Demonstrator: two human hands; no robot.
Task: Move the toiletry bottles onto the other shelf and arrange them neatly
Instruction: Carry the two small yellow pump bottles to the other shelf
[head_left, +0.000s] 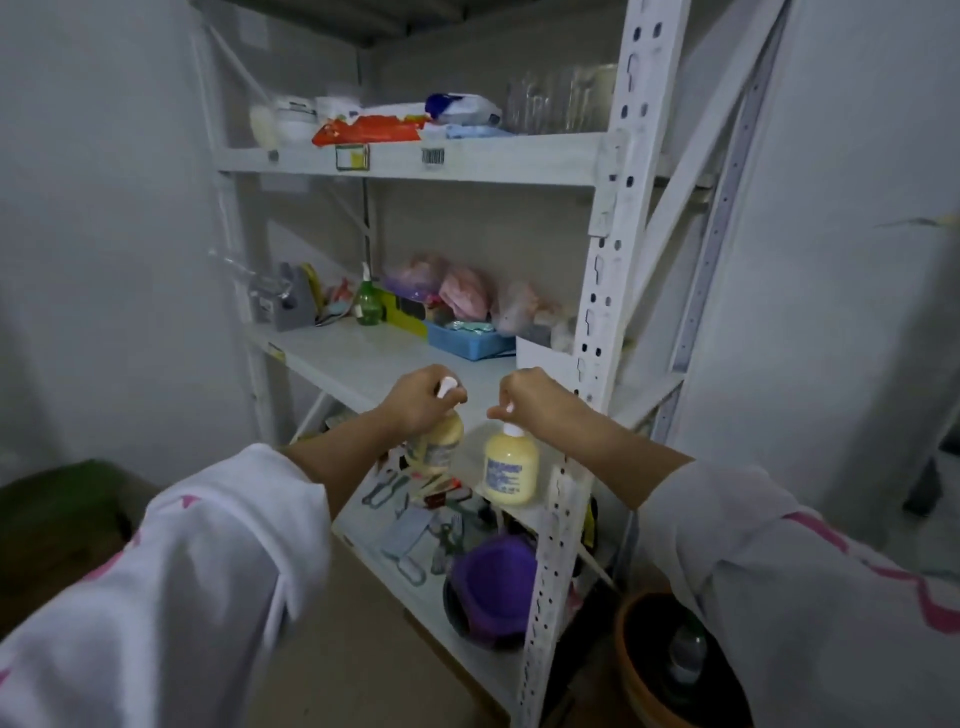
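Two pale yellow pump bottles with white caps hang in the air in front of the white metal rack, at the height of the middle shelf's front edge. My left hand grips the left yellow bottle by its pump head; that bottle is tilted and blurred. My right hand holds the right yellow bottle by its pump, and it hangs upright with a blue label facing me. A green pump bottle stands at the back of the middle shelf.
The middle shelf carries a grey tape dispenser, a blue basket and pink bags along its back. The top shelf holds packets and glasses. The lower shelf has tools and a purple bowl. An orange pot stands at bottom right.
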